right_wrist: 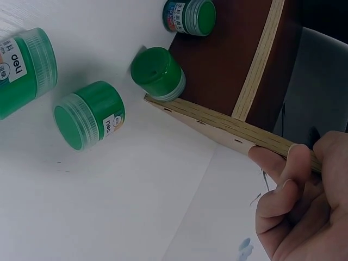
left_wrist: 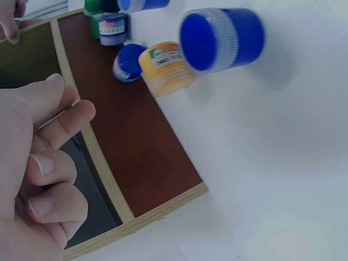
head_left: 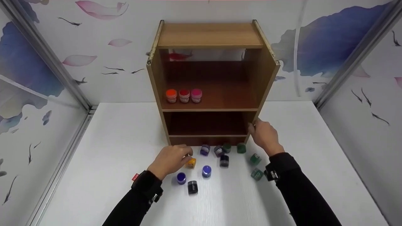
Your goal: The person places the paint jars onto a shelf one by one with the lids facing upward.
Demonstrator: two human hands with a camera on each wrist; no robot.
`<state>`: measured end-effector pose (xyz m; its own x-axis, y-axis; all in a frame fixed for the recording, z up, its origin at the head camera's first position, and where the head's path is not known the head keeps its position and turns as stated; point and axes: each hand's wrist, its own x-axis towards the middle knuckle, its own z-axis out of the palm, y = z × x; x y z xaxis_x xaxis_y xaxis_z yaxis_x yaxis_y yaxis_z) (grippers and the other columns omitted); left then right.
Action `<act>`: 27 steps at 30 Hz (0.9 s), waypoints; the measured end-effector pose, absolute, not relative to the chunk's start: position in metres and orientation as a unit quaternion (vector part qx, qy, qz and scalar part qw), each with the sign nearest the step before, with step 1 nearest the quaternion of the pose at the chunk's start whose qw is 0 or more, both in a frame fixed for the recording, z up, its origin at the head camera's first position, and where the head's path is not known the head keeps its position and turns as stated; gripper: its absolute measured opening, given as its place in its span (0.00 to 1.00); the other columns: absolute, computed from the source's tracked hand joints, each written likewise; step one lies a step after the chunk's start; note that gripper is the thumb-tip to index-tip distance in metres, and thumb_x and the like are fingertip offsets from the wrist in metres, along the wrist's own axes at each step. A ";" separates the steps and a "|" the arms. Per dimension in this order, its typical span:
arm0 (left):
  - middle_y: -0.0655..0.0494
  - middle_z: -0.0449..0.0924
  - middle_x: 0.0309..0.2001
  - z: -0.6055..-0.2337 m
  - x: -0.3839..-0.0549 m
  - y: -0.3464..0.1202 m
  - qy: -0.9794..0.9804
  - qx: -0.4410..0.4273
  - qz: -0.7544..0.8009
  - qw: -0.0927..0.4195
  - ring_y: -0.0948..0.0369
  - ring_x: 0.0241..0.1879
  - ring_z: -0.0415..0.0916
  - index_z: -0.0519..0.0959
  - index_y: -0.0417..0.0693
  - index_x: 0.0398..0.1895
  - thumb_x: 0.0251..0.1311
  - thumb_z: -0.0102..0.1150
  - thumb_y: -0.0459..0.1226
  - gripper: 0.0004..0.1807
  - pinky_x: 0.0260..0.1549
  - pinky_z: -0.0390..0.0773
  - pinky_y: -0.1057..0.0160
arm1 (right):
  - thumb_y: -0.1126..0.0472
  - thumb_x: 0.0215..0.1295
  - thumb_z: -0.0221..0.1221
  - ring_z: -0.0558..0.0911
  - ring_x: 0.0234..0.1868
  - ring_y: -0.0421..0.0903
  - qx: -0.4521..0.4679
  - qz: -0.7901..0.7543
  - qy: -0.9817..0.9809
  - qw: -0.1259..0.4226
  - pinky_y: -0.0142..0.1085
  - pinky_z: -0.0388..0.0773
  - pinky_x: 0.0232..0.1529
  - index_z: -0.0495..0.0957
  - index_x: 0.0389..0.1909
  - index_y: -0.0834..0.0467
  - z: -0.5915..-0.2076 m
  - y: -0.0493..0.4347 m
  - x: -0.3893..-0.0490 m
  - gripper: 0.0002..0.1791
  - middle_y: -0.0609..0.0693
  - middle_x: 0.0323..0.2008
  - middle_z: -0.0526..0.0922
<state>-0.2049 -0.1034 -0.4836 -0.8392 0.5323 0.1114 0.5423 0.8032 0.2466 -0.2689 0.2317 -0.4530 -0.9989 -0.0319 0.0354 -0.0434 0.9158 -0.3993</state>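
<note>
Wooden, likely stiff and heavy, the cabinet (head_left: 209, 35) on the worktop (head_left: 125, 135) suits gripping by its 2 sides (head_left: 258, 75), the right hand (head_left: 265, 135) pinching the right edge (right_wrist: 217, 126), the left hand (head_left: 169, 159) loosely curled, empty.

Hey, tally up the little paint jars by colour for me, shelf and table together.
Green jars: 4
Blue or purple jars: 4
Black or very dark jars: 2
Yellow jar: 1
Orange jar: 1
Red jar: 1
Pink jar: 1
Total: 14 jars

Place: booth-like enclosure (head_left: 373, 150) | white tabletop (head_left: 232, 201) | petal-printed panels (head_left: 125, 84) | metal corner posts (head_left: 47, 53)
</note>
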 end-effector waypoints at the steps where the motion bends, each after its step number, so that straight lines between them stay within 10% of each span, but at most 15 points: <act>1: 0.59 0.86 0.37 -0.485 -0.204 -0.104 -0.951 -0.279 -0.133 0.009 0.60 0.34 0.82 0.84 0.52 0.40 0.64 0.61 0.44 0.08 0.34 0.79 0.61 | 0.53 0.75 0.43 0.80 0.30 0.51 0.018 0.204 -0.979 0.013 0.42 0.73 0.28 0.75 0.50 0.67 -0.453 0.231 -0.269 0.22 0.63 0.36 0.85; 17: 0.57 0.84 0.36 -0.502 -0.190 -0.114 -0.962 -0.217 -0.102 -0.127 0.61 0.31 0.73 0.82 0.52 0.46 0.48 0.68 0.62 0.30 0.34 0.75 0.58 | 0.53 0.75 0.42 0.82 0.31 0.52 0.020 0.209 -0.978 0.015 0.42 0.73 0.27 0.73 0.58 0.66 -0.453 0.230 -0.267 0.24 0.63 0.38 0.86; 27: 0.57 0.82 0.43 -0.505 -0.185 -0.113 -0.949 -0.242 -0.096 -0.177 0.58 0.40 0.78 0.79 0.60 0.53 0.38 0.78 0.52 0.34 0.44 0.76 0.53 | 0.53 0.75 0.42 0.81 0.30 0.51 0.018 0.209 -0.978 0.016 0.41 0.72 0.26 0.73 0.57 0.66 -0.454 0.231 -0.268 0.24 0.63 0.38 0.85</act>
